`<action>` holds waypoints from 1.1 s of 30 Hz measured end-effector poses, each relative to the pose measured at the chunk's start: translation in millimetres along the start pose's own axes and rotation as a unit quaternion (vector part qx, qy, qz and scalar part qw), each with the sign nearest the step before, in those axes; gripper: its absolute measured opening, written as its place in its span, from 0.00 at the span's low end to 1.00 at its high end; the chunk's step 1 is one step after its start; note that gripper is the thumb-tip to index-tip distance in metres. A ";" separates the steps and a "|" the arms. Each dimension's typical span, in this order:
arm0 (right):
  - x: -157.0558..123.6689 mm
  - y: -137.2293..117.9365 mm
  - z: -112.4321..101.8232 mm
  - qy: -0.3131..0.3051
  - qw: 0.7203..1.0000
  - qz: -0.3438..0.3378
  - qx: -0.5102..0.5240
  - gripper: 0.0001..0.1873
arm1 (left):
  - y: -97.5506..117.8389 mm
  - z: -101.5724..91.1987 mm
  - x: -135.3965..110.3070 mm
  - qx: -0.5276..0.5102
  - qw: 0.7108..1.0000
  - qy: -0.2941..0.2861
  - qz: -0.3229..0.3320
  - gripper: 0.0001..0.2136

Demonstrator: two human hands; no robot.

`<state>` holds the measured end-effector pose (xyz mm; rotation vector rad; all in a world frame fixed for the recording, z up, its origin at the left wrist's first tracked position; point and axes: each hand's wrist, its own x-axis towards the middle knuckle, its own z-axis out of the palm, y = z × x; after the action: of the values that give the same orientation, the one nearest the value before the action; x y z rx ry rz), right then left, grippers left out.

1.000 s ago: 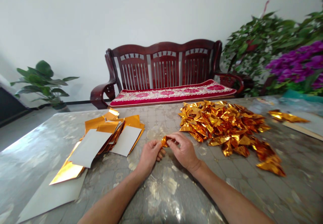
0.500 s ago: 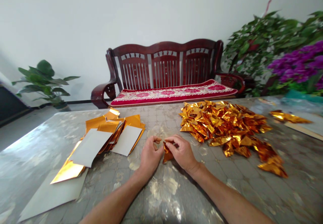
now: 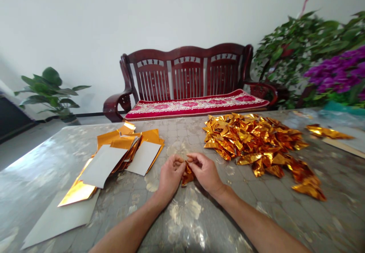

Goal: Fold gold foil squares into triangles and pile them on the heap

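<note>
Between my two hands, just above the middle of the table, is a small piece of gold foil paper (image 3: 187,177), partly hidden by the fingers. My left hand (image 3: 171,173) is closed in a pinch at its upper left edge. On the other side my right hand (image 3: 205,172) pinches its upper right edge, thumb against forefinger. To the right lies a large heap of folded gold foil pieces (image 3: 251,139). Over to the left is a loose stack of gold foil sheets (image 3: 121,142), some with their pale grey backs (image 3: 104,165) turned up.
The patterned table (image 3: 182,222) fills the foreground. A larger grey sheet (image 3: 61,218) lies under the stack at left. Clear plastic and a flat board (image 3: 343,148) are at far right. Beyond stand a wooden bench (image 3: 188,80), a potted plant (image 3: 53,91) and purple flowers (image 3: 338,72).
My left fingertips have come up against the foil piece, and the hands are closer together. More of the foil's lower part shows, shifted slightly left. The heap and stack stay put.
</note>
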<state>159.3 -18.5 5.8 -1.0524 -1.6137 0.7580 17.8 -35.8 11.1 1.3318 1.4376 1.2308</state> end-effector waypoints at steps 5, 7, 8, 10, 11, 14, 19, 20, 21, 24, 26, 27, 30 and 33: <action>-0.6 -0.3 -0.3 -0.007 0.999 -0.024 -0.027 0.15 | 1.7 -0.3 -1.7 0.023 0.999 -0.003 0.034 0.09; -0.9 -0.3 -0.5 -0.005 0.999 -0.035 -0.035 0.16 | 3.2 0.5 -2.3 0.026 0.999 -0.003 0.035 0.10; -0.9 -0.5 -0.6 -0.004 0.999 -0.039 -0.036 0.17 | 3.8 0.9 -2.3 0.023 0.999 -0.002 0.033 0.10; -0.6 -1.6 -0.9 -0.001 0.998 -0.045 -0.034 0.18 | 4.6 1.4 -2.4 0.014 0.999 0.008 0.034 0.10; -0.3 -2.6 -1.3 0.001 0.998 -0.046 -0.031 0.17 | 5.0 1.4 -2.5 0.011 0.999 0.014 0.037 0.09; 1.1 -7.3 -3.5 0.013 0.998 -0.044 -0.031 0.12 | 6.1 0.6 -3.5 0.007 0.998 0.029 0.054 0.08; 1.7 -13.6 -7.3 -0.009 0.998 -0.038 -0.039 0.08 | 5.9 -0.1 -5.7 0.043 0.993 0.042 0.098 0.09; 1.5 -13.7 -7.5 -0.010 0.999 -0.032 -0.037 0.08 | 5.3 -0.1 -5.7 0.051 0.992 0.047 0.108 0.08; 1.4 -13.6 -7.5 -0.009 0.999 -0.023 -0.036 0.08 | 4.6 -0.1 -5.7 0.058 0.990 0.053 0.118 0.08; 1.3 -12.5 -6.8 0.000 0.999 0.008 -0.041 0.07 | 2.8 -0.3 -5.4 0.069 0.986 0.069 0.138 0.08; 1.1 -12.6 -6.5 0.003 0.998 0.018 -0.060 0.07 | 2.3 -0.5 -5.4 0.068 0.984 0.073 0.145 0.09; 0.9 -13.1 -6.4 0.003 0.997 0.018 -0.073 0.07 | 2.2 -0.6 -5.5 0.067 0.984 0.073 0.147 0.09; -0.5 -16.1 -6.9 0.000 0.994 0.001 -0.113 0.05 | 2.6 -0.7 -6.0 0.062 0.985 0.069 0.148 0.10; -1.7 -18.8 -7.7 0.001 0.988 -0.029 -0.154 0.05 | 3.3 -0.5 -6.6 0.053 0.986 0.061 0.147 0.10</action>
<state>161.9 -28.1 23.6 -1.2159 -1.7905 0.4759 18.8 -42.5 14.1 1.6098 1.4440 1.4637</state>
